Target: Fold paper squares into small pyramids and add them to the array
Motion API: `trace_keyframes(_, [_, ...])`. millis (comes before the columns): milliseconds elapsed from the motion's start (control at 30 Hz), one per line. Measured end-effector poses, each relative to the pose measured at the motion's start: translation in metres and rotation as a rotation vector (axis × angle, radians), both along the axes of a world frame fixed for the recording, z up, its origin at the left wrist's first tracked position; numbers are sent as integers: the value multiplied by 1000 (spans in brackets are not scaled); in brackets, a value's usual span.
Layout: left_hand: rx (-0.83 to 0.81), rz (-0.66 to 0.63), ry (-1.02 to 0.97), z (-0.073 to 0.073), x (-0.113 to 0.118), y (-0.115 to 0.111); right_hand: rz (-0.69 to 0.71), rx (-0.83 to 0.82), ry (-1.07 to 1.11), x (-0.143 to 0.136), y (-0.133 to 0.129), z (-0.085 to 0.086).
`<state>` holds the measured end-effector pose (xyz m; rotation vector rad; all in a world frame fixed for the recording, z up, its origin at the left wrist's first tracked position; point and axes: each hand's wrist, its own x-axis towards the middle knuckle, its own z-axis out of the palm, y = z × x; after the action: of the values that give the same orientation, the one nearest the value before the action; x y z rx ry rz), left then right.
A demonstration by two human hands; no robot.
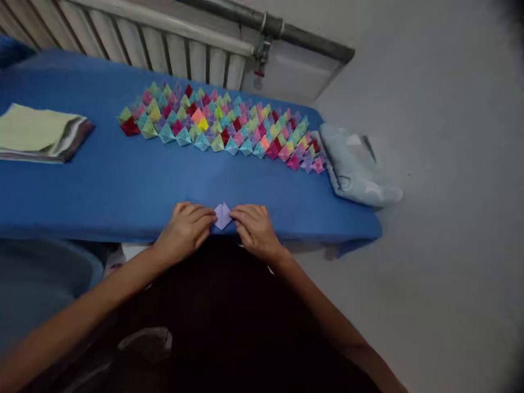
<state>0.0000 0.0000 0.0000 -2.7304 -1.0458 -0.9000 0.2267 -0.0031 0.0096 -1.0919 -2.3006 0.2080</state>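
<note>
A small folded piece of lilac origami paper [222,216] is held at the near edge of the blue-covered table [164,180]. Its shape is a diamond with two points at the top. My left hand [186,228] pinches its left corner, fingers closed together. On the opposite corner, my right hand [256,228] has its thumb and fingertips closed. Farther back stand rows of folded paper pieces [225,123] in pink, red, green, blue, purple and yellow, set close side by side.
At the left lies a stack of coloured paper sheets [35,131], pale yellow-green on top. A folded light grey-blue cloth [356,166] rests at the table's right end. Behind the table are a radiator [155,46] and a pipe with a valve [262,52].
</note>
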Motion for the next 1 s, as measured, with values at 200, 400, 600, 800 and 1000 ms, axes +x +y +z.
trace_keyframes(200, [-21, -15, 25, -1, -4, -3, 55, -19, -110, -2, -3, -3])
trace_keyframes(400, [-12, -92, 36, 7, -2, 3, 70, -49, -157, 0, 2, 2])
trace_keyframes(600, [-34, -70, 21, 10, -1, 7, 54, -71, -108, -3, 6, 3])
trace_keyframes(800, [4, -49, 1, 6, -2, 10, 32, -96, -84, -4, 8, 2])
trace_keyframes(1000, [-7, -63, 7, 8, -4, 12, 31, -123, -66, -4, 8, 4])
